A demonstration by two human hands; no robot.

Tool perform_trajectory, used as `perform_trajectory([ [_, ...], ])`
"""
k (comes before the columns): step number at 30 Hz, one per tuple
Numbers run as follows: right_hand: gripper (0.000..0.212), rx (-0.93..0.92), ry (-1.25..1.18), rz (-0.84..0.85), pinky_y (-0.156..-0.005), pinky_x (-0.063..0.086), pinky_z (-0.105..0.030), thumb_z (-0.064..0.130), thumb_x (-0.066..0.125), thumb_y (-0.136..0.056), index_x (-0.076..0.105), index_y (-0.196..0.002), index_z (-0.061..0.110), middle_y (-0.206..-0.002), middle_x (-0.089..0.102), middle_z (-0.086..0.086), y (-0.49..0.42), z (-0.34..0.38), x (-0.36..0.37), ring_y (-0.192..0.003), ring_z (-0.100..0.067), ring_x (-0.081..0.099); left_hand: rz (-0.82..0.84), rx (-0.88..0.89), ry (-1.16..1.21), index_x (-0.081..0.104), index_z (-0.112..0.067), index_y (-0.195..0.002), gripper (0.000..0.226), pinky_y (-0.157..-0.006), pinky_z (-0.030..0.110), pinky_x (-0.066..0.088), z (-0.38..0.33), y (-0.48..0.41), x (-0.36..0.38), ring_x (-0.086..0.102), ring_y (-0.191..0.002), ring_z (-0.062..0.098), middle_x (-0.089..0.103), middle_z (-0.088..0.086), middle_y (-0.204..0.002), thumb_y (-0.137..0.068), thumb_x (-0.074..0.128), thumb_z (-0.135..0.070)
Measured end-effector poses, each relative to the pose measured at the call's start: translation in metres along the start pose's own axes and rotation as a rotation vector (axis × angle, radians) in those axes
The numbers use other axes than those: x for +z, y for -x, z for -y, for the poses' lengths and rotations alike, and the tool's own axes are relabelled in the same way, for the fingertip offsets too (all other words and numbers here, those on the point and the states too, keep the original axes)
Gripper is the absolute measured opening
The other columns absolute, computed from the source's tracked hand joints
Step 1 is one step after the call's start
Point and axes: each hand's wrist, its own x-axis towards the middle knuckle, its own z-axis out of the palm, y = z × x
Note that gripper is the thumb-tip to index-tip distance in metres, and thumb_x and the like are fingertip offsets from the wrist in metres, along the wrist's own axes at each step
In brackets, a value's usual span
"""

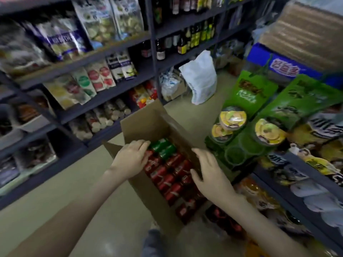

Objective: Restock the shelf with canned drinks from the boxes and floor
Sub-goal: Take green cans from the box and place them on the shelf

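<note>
Brown box (141,130) is showing red cans (167,175) streaked with white, green cans (163,147) are gleaming, green cartons (248,93) are glowing, yellow lids (233,117) are popping, a white bag (200,78) and blue carton (259,54) are standing out

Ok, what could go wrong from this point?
The red cans lie piled on their sides in the cardboard box; pulling one out by the left hand may let neighbours roll.
The noodle bowls stand just beyond the right hand; a swing could knock them.
The dark wrapped pack on the floor beside the box could trip a step.
</note>
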Motion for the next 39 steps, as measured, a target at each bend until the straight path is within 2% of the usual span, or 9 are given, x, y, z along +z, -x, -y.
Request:
perform_trajectory([
  [5, 0.059, 0.019, 0.150, 0.180, -0.110, 0.031, -0.028, 0.016, 0.056, -0.092, 0.031, -0.145, 0.014, -0.142, 0.040, -0.003, -0.102, -0.003, 0.115, -0.131, -0.017, 0.039, 0.068, 0.053, -0.025, 0.063, -0.005, -0.115, 0.045, -0.072, 0.038, 0.056, 0.082, -0.055, 0.065, 0.067, -0.089, 0.030, 0.067, 0.014, -0.105, -0.083, 0.047, -0.032],
  [10, 0.092, -0.057, 0.524, 0.500, -0.088, 0.051, -0.035, 0.014, 0.092, -0.038, 0.060, -0.124, 0.006, -0.120, 0.063, -0.011, -0.180, -0.057, 0.225, -0.107, -0.024, 0.063, 0.050, 0.179, -0.050, 0.060, -0.005, -0.123, 0.051, -0.096, 0.041, 0.046, 0.130, -0.101, 0.117, 0.061, -0.111, 0.031, 0.062, 0.016, -0.122, -0.079, 0.052, -0.031],
  [14, 0.074, -0.088, 0.694, 0.624, -0.115, 0.017, -0.036, 0.015, 0.056, -0.090, 0.013, -0.151, 0.011, -0.156, 0.018, -0.009, -0.221, -0.103, 0.294, -0.143, -0.023, 0.020, 0.043, 0.217, -0.123, 0.042, -0.013, -0.142, 0.071, -0.114, 0.046, 0.017, 0.158, -0.110, 0.163, 0.034, -0.138, 0.034, 0.037, 0.019, -0.148, -0.079, 0.062, -0.038],
  [17, 0.064, -0.070, 0.669, 0.738, -0.117, 0.001, -0.034, 0.010, 0.038, -0.098, 0.003, -0.152, 0.018, -0.159, 0.006, -0.004, -0.245, -0.133, 0.324, -0.146, -0.020, 0.005, 0.077, 0.153, -0.169, 0.034, -0.016, -0.146, 0.084, -0.115, 0.048, 0.013, 0.173, -0.102, 0.181, 0.025, -0.142, 0.034, 0.027, 0.020, -0.153, -0.076, 0.066, -0.048],
  [25, 0.087, -0.146, 0.927, 0.690, -0.109, 0.023, -0.032, 0.026, 0.068, -0.079, 0.018, -0.150, 0.019, -0.145, 0.034, -0.003, -0.271, -0.157, 0.356, -0.135, -0.020, 0.030, 0.058, 0.116, -0.123, 0.037, -0.019, -0.146, 0.062, -0.115, 0.055, 0.008, 0.188, -0.066, 0.213, 0.011, -0.146, 0.027, 0.019, 0.014, -0.156, -0.091, 0.043, -0.046],
  [29, 0.067, -0.166, 0.995, 0.779, -0.109, 0.020, -0.031, 0.023, 0.052, -0.091, 0.018, -0.149, 0.015, -0.141, 0.033, -0.003, -0.273, -0.158, 0.350, -0.132, -0.018, 0.027, 0.072, 0.055, -0.099, 0.034, -0.017, -0.147, 0.066, -0.113, 0.060, 0.010, 0.185, -0.071, 0.216, 0.005, -0.146, 0.027, 0.011, 0.016, -0.157, -0.088, 0.044, -0.047],
  [33, 0.064, -0.020, 0.752, 0.727, -0.115, 0.012, -0.049, 0.015, 0.060, -0.085, 0.031, -0.142, 0.012, -0.142, 0.032, -0.006, -0.269, -0.145, 0.328, -0.135, -0.023, 0.029, 0.097, 0.023, -0.120, 0.034, -0.016, -0.147, 0.070, -0.112, 0.059, 0.009, 0.179, -0.071, 0.211, 0.009, -0.146, 0.028, 0.015, 0.017, -0.157, -0.086, 0.049, -0.046],
  [36, 0.069, 0.134, 0.448, 0.506, -0.101, 0.035, -0.040, 0.013, 0.069, -0.079, 0.035, -0.139, 0.011, -0.135, 0.036, -0.010, -0.258, -0.134, 0.308, -0.125, -0.029, 0.038, 0.088, -0.022, -0.092, 0.044, -0.013, -0.141, 0.066, -0.112, 0.056, 0.010, 0.167, -0.072, 0.198, 0.021, -0.143, 0.027, 0.026, 0.016, -0.154, -0.083, 0.054, -0.044],
  [39, 0.073, 0.246, 0.126, 0.285, -0.092, 0.039, -0.034, 0.019, 0.077, -0.072, 0.039, -0.134, 0.009, -0.128, 0.039, -0.009, -0.251, -0.105, 0.282, -0.119, -0.025, 0.038, 0.056, -0.060, 0.169, 0.057, -0.011, -0.127, 0.054, -0.106, 0.040, 0.024, 0.144, -0.074, 0.185, 0.048, -0.126, 0.024, 0.051, 0.009, -0.138, -0.084, 0.053, -0.043],
])
